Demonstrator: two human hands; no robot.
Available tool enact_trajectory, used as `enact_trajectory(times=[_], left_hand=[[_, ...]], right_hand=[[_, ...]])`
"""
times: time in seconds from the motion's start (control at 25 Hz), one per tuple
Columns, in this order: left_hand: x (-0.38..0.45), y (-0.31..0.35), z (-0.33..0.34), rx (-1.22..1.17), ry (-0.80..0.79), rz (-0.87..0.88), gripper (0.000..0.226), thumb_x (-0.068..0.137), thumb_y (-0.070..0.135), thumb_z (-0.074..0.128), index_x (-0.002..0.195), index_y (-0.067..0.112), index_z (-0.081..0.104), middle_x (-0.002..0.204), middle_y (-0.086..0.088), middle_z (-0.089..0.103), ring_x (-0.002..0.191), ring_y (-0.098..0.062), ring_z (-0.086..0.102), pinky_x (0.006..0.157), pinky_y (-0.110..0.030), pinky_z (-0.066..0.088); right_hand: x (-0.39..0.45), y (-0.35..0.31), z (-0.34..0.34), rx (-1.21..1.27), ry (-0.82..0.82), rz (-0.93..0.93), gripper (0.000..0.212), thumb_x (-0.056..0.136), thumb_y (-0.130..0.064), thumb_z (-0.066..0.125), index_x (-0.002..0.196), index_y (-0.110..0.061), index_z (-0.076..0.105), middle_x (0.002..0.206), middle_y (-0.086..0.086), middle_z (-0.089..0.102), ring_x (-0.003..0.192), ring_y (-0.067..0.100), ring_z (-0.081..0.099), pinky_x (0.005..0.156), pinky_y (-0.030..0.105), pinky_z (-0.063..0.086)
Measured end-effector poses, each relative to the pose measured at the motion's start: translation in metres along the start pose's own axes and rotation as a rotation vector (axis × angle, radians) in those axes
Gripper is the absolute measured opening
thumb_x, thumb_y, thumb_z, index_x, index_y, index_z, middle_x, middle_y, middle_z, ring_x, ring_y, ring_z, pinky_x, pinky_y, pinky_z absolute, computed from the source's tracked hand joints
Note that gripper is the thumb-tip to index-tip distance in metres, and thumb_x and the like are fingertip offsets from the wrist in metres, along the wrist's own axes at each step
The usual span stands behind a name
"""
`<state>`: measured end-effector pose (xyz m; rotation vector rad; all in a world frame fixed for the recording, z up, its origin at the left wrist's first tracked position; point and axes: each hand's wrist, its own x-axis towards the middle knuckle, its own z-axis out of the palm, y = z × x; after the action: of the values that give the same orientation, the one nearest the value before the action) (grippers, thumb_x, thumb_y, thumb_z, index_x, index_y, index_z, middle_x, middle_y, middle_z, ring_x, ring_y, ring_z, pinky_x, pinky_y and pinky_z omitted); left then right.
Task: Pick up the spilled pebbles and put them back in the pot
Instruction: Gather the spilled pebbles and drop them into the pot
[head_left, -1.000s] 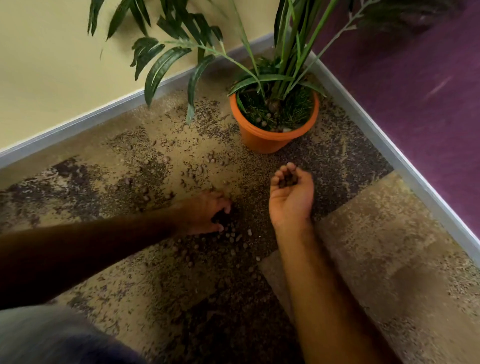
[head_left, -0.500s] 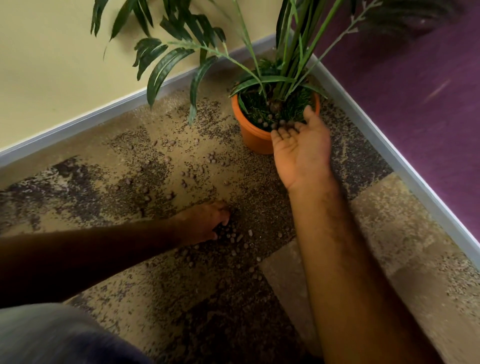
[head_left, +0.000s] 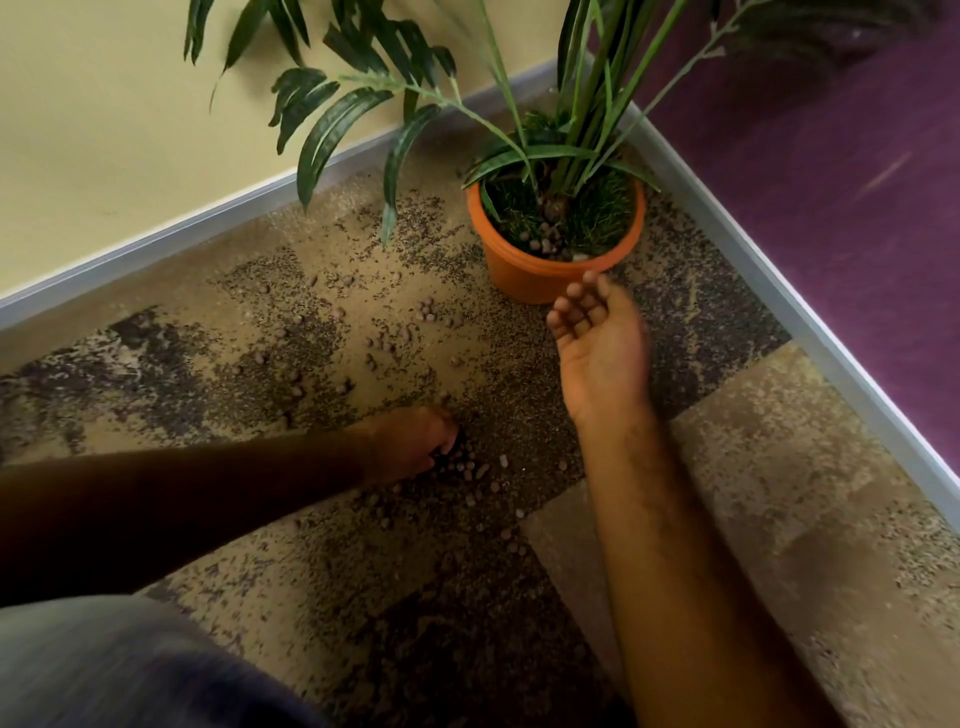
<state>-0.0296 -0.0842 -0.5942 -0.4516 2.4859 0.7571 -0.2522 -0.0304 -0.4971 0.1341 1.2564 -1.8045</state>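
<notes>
An orange pot (head_left: 524, 278) with a green plant stands on the carpet in the room's corner, with several brown pebbles lying on its soil. More brown pebbles (head_left: 387, 343) lie scattered over the carpet left of the pot and near my left hand. My left hand (head_left: 415, 444) is palm down on the carpet, its fingers curled over a cluster of pebbles (head_left: 480, 470). My right hand (head_left: 597, 343) hovers palm up just in front of the pot, fingers loosely bent and nothing in the palm.
A yellow wall with a grey skirting board (head_left: 156, 244) runs along the left, and a purple wall (head_left: 831, 182) with the same trim closes the right. Long plant leaves (head_left: 337, 124) hang over the carpet. My knee (head_left: 130, 670) fills the lower left.
My right hand carried pebbles up to the pot, tipped them in, and has drawn back toward me with an empty palm. My left hand has stayed on the carpet.
</notes>
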Motion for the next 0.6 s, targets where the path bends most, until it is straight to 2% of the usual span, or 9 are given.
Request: enact_trajectory(times=[0.08,0.2,0.36,0.48,0.6], left_hand=[[-0.001,-0.002,-0.005,-0.037,0.032,-0.037,0.016,0.091,0.016,0.063,0.107,0.018,0.062,0.106,0.006,0.054,0.099,-0.013,0.055,0.075,-0.022,0.040],[-0.001,-0.006,-0.012,-0.077,0.049,-0.104,0.014,0.084,0.017,0.069,0.094,0.025,0.064,0.090,0.016,0.053,0.082,-0.004,0.052,0.060,-0.014,0.031],[-0.002,-0.008,-0.031,-0.169,0.138,-0.165,0.022,0.080,0.023,0.074,0.084,0.038,0.059,0.083,0.022,0.057,0.077,0.002,0.056,0.057,-0.011,0.031],[-0.002,0.006,-0.052,-0.373,0.235,-0.117,0.020,0.078,0.027,0.079,0.083,0.037,0.063,0.078,0.022,0.063,0.075,0.012,0.059,0.055,-0.007,0.041],[0.001,0.029,-0.064,-0.438,0.281,-0.043,0.021,0.077,0.031,0.078,0.090,0.038,0.063,0.087,0.022,0.066,0.081,0.011,0.060,0.062,-0.005,0.044]], right_hand=[[-0.001,0.022,-0.015,-0.073,0.015,0.072,0.020,0.099,-0.026,0.054,0.104,-0.012,0.067,0.078,0.001,0.068,0.069,0.013,0.065,0.060,0.027,0.054],[-0.008,0.054,-0.038,-0.206,0.031,0.239,0.020,0.102,-0.023,0.052,0.103,-0.010,0.067,0.076,0.002,0.067,0.068,0.014,0.064,0.061,0.028,0.056],[-0.020,0.090,-0.055,-0.366,0.009,0.367,0.021,0.103,-0.019,0.050,0.100,-0.005,0.066,0.083,0.009,0.065,0.071,0.019,0.065,0.067,0.032,0.058],[-0.029,0.108,-0.054,-0.327,0.001,0.339,0.025,0.103,-0.020,0.049,0.104,-0.002,0.067,0.093,0.014,0.069,0.082,0.022,0.070,0.074,0.035,0.060],[-0.035,0.115,-0.044,-0.115,-0.117,0.467,0.033,0.106,-0.023,0.040,0.116,-0.008,0.069,0.116,0.013,0.072,0.107,0.023,0.069,0.079,0.035,0.060]])
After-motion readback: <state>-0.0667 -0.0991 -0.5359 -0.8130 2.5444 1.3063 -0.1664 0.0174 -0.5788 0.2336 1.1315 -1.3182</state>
